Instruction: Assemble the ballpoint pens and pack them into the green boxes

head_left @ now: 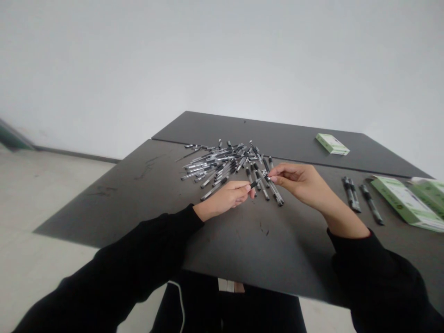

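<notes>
A loose heap of black-and-silver gel pens (222,164) lies on the dark table (138,203), spreading toward my hands. Over its near edge, a short black pen (258,182) runs between my left hand (225,194) and my right hand (294,180). The fingertips of both hands pinch it, my left at the lower end and my right at the upper end. Part of the pen is hidden by those fingers. Several pens from the heap lie just beneath my right hand.
To the right lie several pens (351,194) and a separate pen (371,203), beside a pale green box (404,203). Another green box (332,144) sits on the far table section. A seam divides the dark tabletop; a pale floor lies left.
</notes>
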`<state>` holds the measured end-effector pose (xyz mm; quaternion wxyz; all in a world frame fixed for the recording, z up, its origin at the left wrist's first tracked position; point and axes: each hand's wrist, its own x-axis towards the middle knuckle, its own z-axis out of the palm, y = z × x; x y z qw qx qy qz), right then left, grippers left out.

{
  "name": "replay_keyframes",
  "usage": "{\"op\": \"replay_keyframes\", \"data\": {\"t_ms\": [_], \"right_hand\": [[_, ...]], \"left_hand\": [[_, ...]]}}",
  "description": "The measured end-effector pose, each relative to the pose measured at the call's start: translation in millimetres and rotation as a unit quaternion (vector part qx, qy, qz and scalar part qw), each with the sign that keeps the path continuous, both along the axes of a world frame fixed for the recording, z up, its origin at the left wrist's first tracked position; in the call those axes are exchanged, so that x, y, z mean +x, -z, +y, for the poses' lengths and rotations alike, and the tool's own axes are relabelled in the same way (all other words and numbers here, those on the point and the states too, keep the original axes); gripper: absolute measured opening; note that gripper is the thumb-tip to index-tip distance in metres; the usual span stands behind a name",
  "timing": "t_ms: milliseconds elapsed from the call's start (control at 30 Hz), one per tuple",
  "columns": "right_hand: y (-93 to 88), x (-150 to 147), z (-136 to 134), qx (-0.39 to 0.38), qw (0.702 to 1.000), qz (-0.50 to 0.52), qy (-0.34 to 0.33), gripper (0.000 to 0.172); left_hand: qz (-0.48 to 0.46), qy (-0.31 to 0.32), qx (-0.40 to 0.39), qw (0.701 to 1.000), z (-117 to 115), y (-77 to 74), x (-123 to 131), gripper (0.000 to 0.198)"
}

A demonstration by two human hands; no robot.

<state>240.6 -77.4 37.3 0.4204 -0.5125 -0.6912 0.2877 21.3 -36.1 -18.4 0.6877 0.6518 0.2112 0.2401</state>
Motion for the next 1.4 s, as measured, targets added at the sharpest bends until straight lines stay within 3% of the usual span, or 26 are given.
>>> {"op": "replay_keyframes", "data": {"t_ms": [933,1400], "right_hand": [[-0.8,0,-4,-0.022,0.999,-0.032,0.002,0.027],[-5.2,-5,-14,-0.019,0.993,-0.108,-0.042,0.013]], "left_hand": [[0.010,0.021,0.022,0.999,-1,0.4,0,0.032],[0.088,-0.005,0.141,0.986,-3,-5.5,-2,0.030]]}}
